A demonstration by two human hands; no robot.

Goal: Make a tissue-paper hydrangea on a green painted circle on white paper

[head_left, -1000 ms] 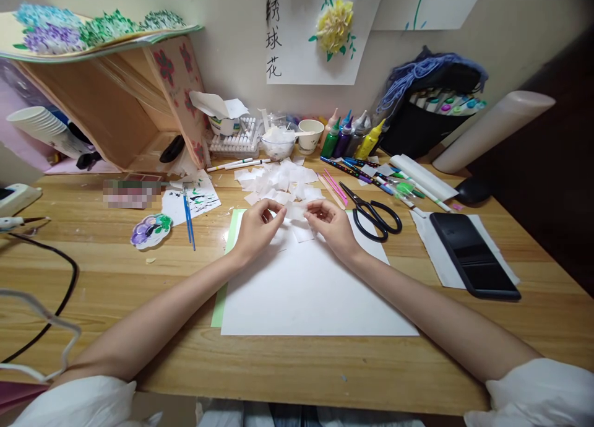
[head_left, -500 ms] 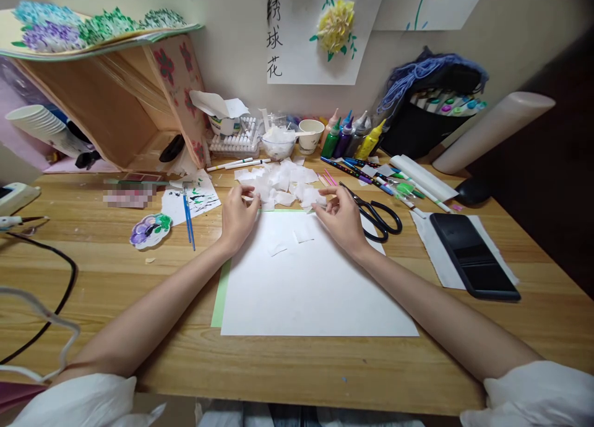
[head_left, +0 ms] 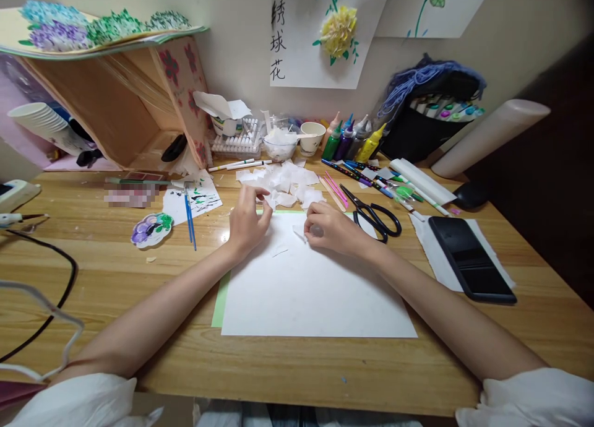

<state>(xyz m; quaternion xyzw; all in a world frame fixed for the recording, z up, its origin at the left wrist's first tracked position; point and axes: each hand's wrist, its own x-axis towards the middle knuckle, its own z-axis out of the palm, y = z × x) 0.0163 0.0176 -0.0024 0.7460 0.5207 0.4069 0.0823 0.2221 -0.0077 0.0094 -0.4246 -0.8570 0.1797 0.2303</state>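
Note:
A large white sheet of paper (head_left: 315, 297) lies over a green sheet (head_left: 219, 303) in front of me. My right hand (head_left: 331, 229) is closed in a pinch over its upper part, with a small white paper piece (head_left: 298, 231) at the fingertips. My left hand (head_left: 249, 219) hovers at the sheet's upper left, fingers curved and apart from the thumb, nothing seen in it. Another small paper piece (head_left: 279, 252) lies flat between the hands. Beyond them is a pile of torn white paper scraps (head_left: 283, 179).
Black-handled scissors (head_left: 374, 213) lie right of the sheet, near a phone (head_left: 471, 257). At left are a paint palette (head_left: 151, 230) and blue brushes (head_left: 189, 219). Paint bottles (head_left: 346, 139), a paper cup (head_left: 310, 138) and a bowl (head_left: 280, 147) line the back. A box (head_left: 139, 105) stands back left.
My right hand has moved left and toward me from the scraps, and its fingers now pinch the small paper piece on the sheet. My left hand has shifted slightly right, off the pile.

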